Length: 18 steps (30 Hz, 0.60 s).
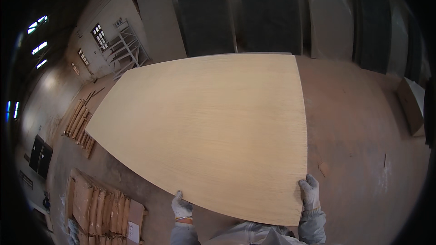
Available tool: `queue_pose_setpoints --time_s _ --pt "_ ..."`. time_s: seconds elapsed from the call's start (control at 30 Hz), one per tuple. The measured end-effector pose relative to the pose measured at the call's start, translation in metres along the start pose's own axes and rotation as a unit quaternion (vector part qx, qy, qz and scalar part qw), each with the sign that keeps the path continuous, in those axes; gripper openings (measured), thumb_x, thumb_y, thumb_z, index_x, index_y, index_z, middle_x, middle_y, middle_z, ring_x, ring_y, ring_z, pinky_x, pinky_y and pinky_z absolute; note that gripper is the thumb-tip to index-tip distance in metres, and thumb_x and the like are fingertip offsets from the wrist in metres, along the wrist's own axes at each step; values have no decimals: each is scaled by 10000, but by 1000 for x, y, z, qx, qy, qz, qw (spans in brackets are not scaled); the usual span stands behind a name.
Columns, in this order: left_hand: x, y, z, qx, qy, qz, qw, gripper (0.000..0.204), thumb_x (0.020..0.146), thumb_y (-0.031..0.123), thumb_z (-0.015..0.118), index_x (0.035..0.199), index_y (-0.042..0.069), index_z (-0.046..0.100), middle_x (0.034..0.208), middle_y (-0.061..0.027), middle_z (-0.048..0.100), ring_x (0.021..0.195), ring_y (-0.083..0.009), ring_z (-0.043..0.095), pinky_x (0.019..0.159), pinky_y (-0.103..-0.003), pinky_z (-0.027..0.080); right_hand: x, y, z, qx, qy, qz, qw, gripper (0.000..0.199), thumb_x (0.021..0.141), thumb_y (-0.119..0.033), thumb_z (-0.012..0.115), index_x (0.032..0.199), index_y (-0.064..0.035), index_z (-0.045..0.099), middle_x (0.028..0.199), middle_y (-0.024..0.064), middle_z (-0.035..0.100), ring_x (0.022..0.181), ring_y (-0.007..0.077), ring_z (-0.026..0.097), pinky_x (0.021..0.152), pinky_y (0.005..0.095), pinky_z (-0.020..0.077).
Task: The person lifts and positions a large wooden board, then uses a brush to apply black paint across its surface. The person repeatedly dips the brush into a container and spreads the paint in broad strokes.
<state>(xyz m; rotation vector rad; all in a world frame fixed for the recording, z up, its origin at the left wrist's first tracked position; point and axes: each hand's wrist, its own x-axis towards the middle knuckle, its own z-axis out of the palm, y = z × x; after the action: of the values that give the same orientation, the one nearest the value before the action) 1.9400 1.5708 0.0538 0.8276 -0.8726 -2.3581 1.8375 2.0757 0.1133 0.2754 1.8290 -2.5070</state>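
A large, pale yellow wood-grain board (pixel 209 131) stretches out in front of me, its near edge close to my body. On that near edge, left of the middle, my gloved left hand (pixel 182 206) grips with the thumb on top and the fingers hidden underneath. My gloved right hand (pixel 310 193) holds the board's right edge near the close corner, thumb and fingertips showing against it. Both gloves are whitish and both sleeves are grey. Whatever supports the board from below is hidden by it.
Tall dark panels (pixel 206 13) and grey ones lean along the far wall. A metal rack (pixel 125 50) stands back left. Brown wrapped packages (pixel 102 208) are stacked at near left, with more bundles (pixel 78 120) beyond. A long box (pixel 412 106) lies on the reddish floor (pixel 349 145) at right.
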Motion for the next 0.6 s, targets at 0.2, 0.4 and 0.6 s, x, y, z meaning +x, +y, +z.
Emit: queue_pose_setpoints --time_s 0.2,0.4,0.6 --pt "-8 -2 20 -41 -30 39 998 430 991 146 674 1391 10 600 1334 -140 683 1249 -335 655 1113 -495 508 9 -42 10 -12 -5 -54 998 365 931 -62 630 1246 118 670 1133 115 739 981 164 673 919 298 530" --pt "-2 -1 44 -40 -56 38 997 314 985 123 697 1281 25 663 1216 -111 729 1144 -299 703 1034 -438 556 38 -39 1 -33 -24 -72 997 335 919 -35 598 1206 118 678 1105 110 740 942 156 668 865 287 526" --pt "49 -54 25 -45 18 3 999 160 992 120 717 1139 58 702 1008 -67 736 871 -250 703 711 -380 558 98 22 -31 -79 -26 -74 994 301 909 -19 579 1155 114 690 1055 97 747 892 149 663 827 287 523"
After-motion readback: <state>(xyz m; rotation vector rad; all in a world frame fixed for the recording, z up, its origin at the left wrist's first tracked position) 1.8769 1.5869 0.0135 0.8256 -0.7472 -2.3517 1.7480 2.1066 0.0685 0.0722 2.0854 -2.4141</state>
